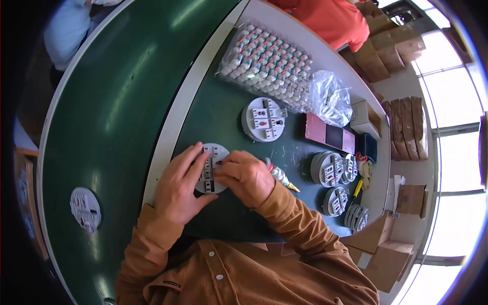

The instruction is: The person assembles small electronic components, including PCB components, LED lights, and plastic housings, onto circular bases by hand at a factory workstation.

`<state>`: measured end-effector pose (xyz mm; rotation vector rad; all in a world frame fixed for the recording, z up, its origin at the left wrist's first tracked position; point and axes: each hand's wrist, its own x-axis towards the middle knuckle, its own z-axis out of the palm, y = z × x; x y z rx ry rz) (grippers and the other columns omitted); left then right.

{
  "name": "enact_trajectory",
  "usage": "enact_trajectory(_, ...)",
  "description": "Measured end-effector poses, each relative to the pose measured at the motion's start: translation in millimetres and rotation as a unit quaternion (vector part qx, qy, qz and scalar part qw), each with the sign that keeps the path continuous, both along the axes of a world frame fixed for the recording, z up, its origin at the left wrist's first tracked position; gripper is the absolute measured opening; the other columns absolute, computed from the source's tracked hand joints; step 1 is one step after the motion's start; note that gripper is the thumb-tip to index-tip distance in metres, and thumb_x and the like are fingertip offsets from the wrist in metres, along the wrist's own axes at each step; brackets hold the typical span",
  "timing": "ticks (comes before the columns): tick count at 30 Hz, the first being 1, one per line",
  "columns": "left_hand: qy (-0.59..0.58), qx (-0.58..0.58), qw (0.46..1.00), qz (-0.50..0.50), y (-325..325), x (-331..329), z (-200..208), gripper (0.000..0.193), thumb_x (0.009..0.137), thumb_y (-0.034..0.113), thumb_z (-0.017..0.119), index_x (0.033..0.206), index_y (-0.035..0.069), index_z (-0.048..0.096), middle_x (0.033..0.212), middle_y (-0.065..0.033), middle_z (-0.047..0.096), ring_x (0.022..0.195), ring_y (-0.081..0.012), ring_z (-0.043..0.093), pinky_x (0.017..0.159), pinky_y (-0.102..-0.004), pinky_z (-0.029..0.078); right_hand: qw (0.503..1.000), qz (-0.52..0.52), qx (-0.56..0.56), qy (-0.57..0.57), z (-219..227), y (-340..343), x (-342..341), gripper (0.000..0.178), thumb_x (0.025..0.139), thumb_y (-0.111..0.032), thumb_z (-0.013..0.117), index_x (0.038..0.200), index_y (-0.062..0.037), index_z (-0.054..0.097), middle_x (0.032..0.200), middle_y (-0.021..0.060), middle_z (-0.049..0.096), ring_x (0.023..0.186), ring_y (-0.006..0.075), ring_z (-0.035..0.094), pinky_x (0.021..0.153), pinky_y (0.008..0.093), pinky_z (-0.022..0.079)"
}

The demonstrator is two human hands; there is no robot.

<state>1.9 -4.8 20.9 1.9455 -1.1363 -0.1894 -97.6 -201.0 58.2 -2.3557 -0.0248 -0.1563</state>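
A round white plastic base [215,149] with rows of small black and white blocks lies on the green bench in front of me. My left hand [179,184] grips its left side, fingers stretched over the top and thumb along the near edge. My right hand [246,175] is closed in a pinch over the base's right side. A little red shows by its fingertips, but what they hold is hidden. Right of that hand lies a cone-shaped bag [279,176] with a yellow tip. Beyond my hands stands a thicker round base [264,120] with red and black parts.
A bagged batch of small white pieces [269,61] and a clear plastic bag [330,99] lie at the back. Several round bases [327,169] stand on the right, near a pink block [330,133] and a yellow-handled tool [358,188]. Another base [85,209] rests on the green surface at left.
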Motion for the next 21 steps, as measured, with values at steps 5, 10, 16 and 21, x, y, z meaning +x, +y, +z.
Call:
enact_trajectory(5, 0.001, 0.017, 1.000, -0.017, -4, 6, 0, 0.097, 0.056, 0.009, 0.097, 0.147, 0.003, 0.062, 0.160, -0.0139, 0.055, 0.139, -0.0356, 0.057, 0.117, -0.0439, 0.046, 0.996, -0.078, 0.036, -0.010, 22, -27, 0, 0.020, 0.093, -0.003, 0.075, 0.113, -0.0021, 0.078, 0.102, 0.0107, 0.072, 0.085, 0.0245, 0.066, 0.079, 0.0333, 0.055)
enact_trajectory(10, -0.011, 0.027, 0.999, -0.027, -8, 6, 6, 0.098, 0.056, 0.012, 0.098, 0.147, 0.003, 0.062, 0.160, -0.0139, 0.055, 0.137, -0.0347, 0.058, 0.117, -0.0448, 0.046, 0.914, -0.399, -0.062, -0.036, 45, -190, 45, 0.039, 0.095, -0.029, 0.078, 0.117, 0.0025, 0.079, 0.098, 0.0111, 0.079, 0.089, 0.0228, 0.071, 0.084, 0.0354, 0.058)
enact_trajectory(16, -0.020, 0.023, 0.999, -0.017, -8, 7, 5, 0.095, 0.056, 0.013, 0.099, 0.144, 0.005, 0.065, 0.157, -0.0132, 0.056, 0.133, -0.0320, 0.060, 0.116, -0.0442, 0.046, 0.890, -0.439, -0.105, 0.066, 36, -198, 80, 0.045, 0.086, -0.039, 0.085, 0.112, -0.0027, 0.082, 0.100, 0.0112, 0.079, 0.089, 0.0259, 0.072, 0.085, 0.0374, 0.058)
enact_trajectory(21, -0.054, 0.025, 0.998, -0.030, -8, 2, 7, 0.095, 0.056, 0.016, 0.099, 0.144, 0.004, 0.064, 0.157, -0.0131, 0.057, 0.133, -0.0302, 0.060, 0.118, -0.0453, 0.043, 0.886, -0.450, -0.098, 0.047, 23, -216, 82, 0.038, 0.084, -0.039, 0.085, 0.109, -0.0094, 0.085, 0.101, 0.0094, 0.079, 0.088, 0.0246, 0.071, 0.086, 0.0377, 0.058)
